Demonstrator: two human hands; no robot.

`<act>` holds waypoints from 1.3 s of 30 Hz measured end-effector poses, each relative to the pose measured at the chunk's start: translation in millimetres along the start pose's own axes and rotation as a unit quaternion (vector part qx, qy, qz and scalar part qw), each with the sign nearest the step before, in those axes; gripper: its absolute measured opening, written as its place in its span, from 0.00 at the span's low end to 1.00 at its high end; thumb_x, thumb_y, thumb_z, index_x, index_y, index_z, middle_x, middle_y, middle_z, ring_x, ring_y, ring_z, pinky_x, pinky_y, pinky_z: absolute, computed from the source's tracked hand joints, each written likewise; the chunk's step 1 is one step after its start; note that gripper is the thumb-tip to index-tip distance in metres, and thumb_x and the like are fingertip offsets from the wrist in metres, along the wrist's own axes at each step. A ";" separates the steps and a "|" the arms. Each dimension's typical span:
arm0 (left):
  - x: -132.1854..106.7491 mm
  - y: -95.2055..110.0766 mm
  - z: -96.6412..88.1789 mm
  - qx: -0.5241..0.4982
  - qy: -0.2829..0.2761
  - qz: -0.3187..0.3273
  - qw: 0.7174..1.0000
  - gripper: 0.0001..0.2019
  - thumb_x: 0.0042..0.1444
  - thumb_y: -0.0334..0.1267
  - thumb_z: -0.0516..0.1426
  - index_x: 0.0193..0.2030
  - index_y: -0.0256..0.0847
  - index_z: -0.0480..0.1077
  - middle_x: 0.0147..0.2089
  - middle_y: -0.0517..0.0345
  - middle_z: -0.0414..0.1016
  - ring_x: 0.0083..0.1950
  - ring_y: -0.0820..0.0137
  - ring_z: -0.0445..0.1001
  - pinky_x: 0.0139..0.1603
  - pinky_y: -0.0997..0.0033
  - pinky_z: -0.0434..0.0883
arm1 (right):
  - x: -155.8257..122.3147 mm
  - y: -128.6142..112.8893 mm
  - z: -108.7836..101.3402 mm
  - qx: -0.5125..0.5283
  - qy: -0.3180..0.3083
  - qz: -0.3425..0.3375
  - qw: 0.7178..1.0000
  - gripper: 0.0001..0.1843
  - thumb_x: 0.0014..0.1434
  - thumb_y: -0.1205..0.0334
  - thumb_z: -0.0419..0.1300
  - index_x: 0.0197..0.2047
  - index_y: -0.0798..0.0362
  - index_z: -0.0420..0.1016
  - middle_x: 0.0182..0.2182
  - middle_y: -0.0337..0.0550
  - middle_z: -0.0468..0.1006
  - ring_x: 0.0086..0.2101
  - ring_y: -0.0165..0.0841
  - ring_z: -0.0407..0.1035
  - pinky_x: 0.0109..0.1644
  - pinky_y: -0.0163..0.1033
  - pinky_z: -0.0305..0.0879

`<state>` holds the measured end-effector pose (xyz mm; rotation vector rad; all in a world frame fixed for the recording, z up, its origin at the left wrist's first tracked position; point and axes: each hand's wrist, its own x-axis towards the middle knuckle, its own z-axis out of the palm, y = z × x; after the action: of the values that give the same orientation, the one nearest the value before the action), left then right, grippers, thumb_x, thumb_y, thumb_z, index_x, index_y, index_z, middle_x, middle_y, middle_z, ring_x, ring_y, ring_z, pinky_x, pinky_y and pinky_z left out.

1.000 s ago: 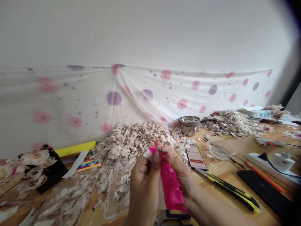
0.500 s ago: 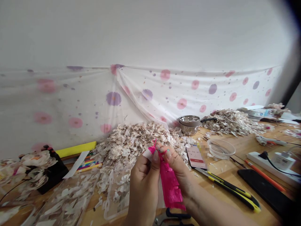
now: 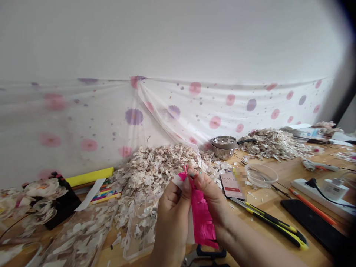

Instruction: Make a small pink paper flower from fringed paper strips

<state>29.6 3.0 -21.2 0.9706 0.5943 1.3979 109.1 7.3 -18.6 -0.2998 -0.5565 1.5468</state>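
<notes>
Between my two hands is a strip of bright pink crepe paper [image 3: 204, 222] with cuts along its right edge and a white layer along its left side. My left hand [image 3: 175, 207] pinches its upper end between thumb and fingers. Close against it, my right hand [image 3: 213, 198] pinches the paper at the top too, its fingertips almost touching the left thumb. Thin pink strands stick up above the fingertips. The strip hangs down between the wrists. Below it lie scissors [image 3: 210, 253] with dark handles, partly hidden by my hands.
A heap of pale petals [image 3: 167, 159] lies behind my hands, beside a clear plastic box [image 3: 128, 248]. To the right are a phone [image 3: 230, 183], a box cutter [image 3: 274, 222], a clear round dish [image 3: 261, 176], a metal bowl [image 3: 223, 152] and a power strip [image 3: 300, 184].
Both hands have shifted slightly to the right with the pink paper, still pinching its top. Everything on the table stays where it was.
</notes>
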 end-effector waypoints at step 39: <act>1.2 1.7 -17.5 0.347 0.045 0.382 0.856 0.11 0.53 0.26 0.59 0.36 0.47 0.78 0.31 0.57 0.79 0.34 0.66 0.75 0.38 0.72 0.69 | -10.4 9.3 3.9 0.013 -0.011 0.037 0.999 0.10 0.49 0.56 0.70 0.29 0.53 0.78 0.21 0.35 0.77 0.22 0.25 0.67 0.27 0.29 0.61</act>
<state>14.2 7.7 -28.5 1.8710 0.8614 1.9828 99.8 -3.4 -21.7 -0.2862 -0.5467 1.6287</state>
